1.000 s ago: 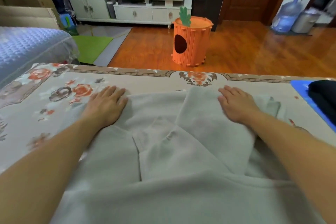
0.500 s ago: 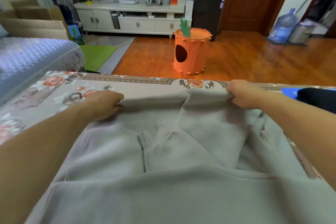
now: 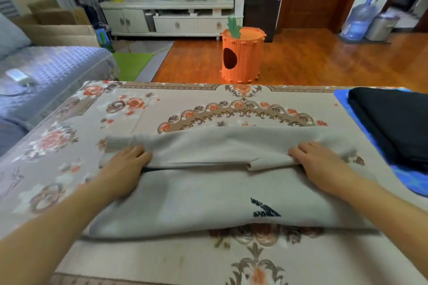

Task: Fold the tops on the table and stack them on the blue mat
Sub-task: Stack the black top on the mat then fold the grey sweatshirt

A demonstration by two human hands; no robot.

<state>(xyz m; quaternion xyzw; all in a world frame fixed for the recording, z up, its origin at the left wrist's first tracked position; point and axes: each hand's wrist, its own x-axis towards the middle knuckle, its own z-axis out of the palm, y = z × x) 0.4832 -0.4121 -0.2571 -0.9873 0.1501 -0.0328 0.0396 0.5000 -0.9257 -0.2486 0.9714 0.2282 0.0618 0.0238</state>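
Observation:
A grey top (image 3: 208, 199) with a small black logo lies across the middle of the table, folded over on itself into a wide band. My left hand (image 3: 125, 169) grips the upper layer's edge at the left end of the fold. My right hand (image 3: 322, 164) pinches the bunched edge of that layer at the right end. At the table's right end lies the blue mat (image 3: 340, 99), with a folded black top (image 3: 393, 122) on it.
The floral tablecloth (image 3: 208, 109) covers the table, bare beyond the grey top and along the near edge. A sofa with a blue cover (image 3: 53, 71) stands at the left. An orange carrot-shaped bin (image 3: 242, 58) stands on the wooden floor past the table.
Both hands went from pressing flat on the spread top to gripping its far edge. They then drew that edge toward me, folding the top over itself.

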